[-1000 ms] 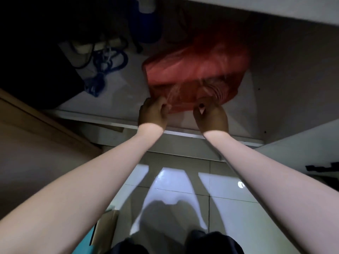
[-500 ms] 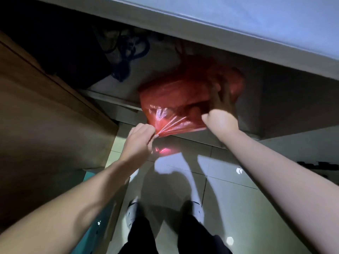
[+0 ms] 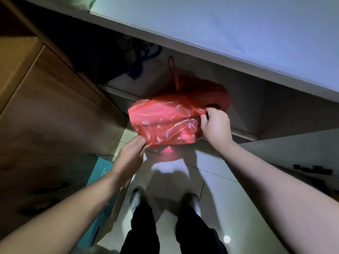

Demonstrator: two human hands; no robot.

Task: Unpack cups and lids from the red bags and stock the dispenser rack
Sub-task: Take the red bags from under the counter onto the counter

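Since half a second ago the red bag (image 3: 165,121) has come further out of the dark space under the counter, and its front half now hangs out past the low shelf edge (image 3: 117,92), above the tiled floor (image 3: 216,189). The view has also tipped down, so the person's legs and shoes show at the bottom.

The bag is translucent red plastic, bulging and crinkled; what is inside cannot be made out. A thin red loop (image 3: 173,70) of it trails back into the shadow.

The left hand (image 3: 131,154) grips the bag's lower front corner from below, fingers curled round the plastic. The right hand (image 3: 215,125) grips a gathered fold at the bag's right side, knuckles up, thumb towards the bag. Both forearms reach forward and slightly inward, the hands apart with the bag between them.

The counter edge (image 3: 201,46) runs diagonally just above the bag. A wooden cabinet side (image 3: 55,107) stands close on the left, with a teal box (image 3: 102,169) against its foot. Dark cables (image 3: 141,59) lie further back on the shelf. Open floor lies below the bag, towards the feet.
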